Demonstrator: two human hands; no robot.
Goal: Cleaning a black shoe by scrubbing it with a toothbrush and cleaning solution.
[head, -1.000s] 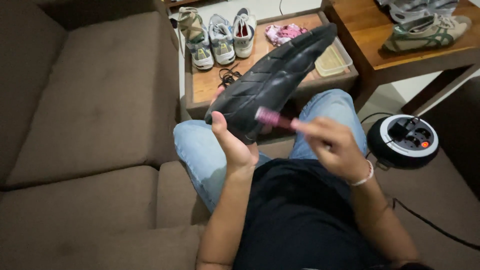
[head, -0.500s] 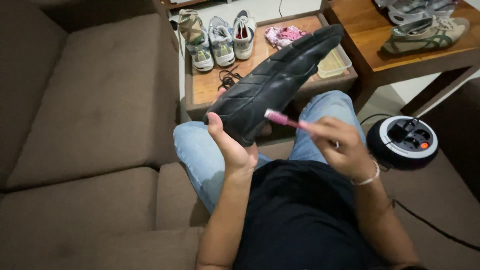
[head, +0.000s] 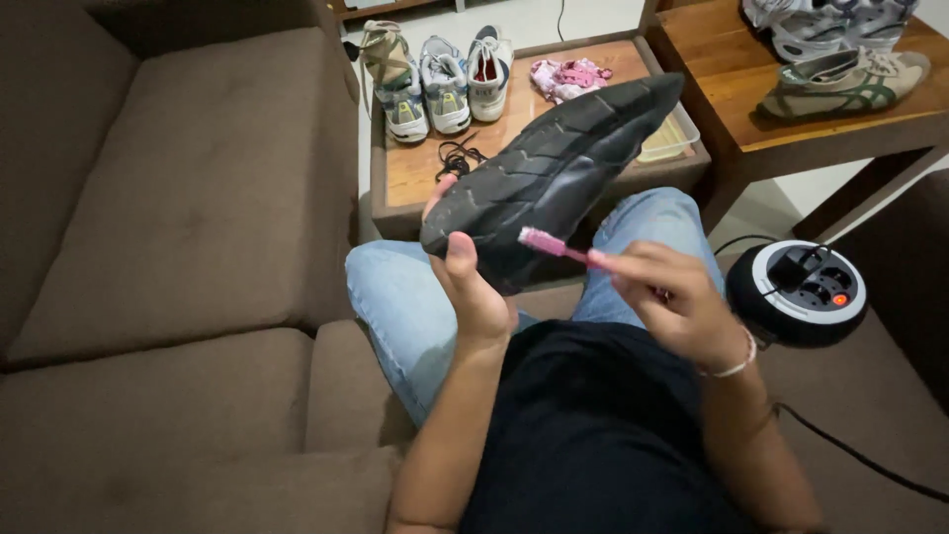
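Left hand [head: 474, 287]: curled around the heel end of a black shoe [head: 554, 173], thumb up against the sole, fingertips showing past the far edge. Shoe held sole-up above the lap, toe pointing away toward the low table.

Right hand [head: 672, 302]: fingers pinched on the handle of a pink toothbrush [head: 554, 245], bristle head laid against the sole near the heel, just beside the left thumb. Pale bracelet [head: 736, 364] at the wrist.

Beneath: blue jeans [head: 405, 307] over both knees, black shirt [head: 593, 435] nearer the camera.

Seat: brown sofa [head: 168, 227], wide cushions, filling the left and lower view.

Ahead: low wooden table [head: 415, 178] bearing three light sneakers [head: 440, 84] in a row, a tangle of black laces [head: 457, 156], a crumpled pink cloth [head: 568, 77], and a clear shallow tray [head: 667, 143] partly hidden by the shoe.

Right: second, darker wooden table [head: 732, 79] carrying a beige and green sneaker [head: 840, 84], with more pale footwear at the top edge. On the floor, a round black and white extension reel [head: 801, 292] with a plug inserted and a small red light; black cable [head: 860, 455] trailing off right.

Change against the earlier frames: brush head moved leftward along the sole, closer to the left thumb; shoe and left hand much as before.
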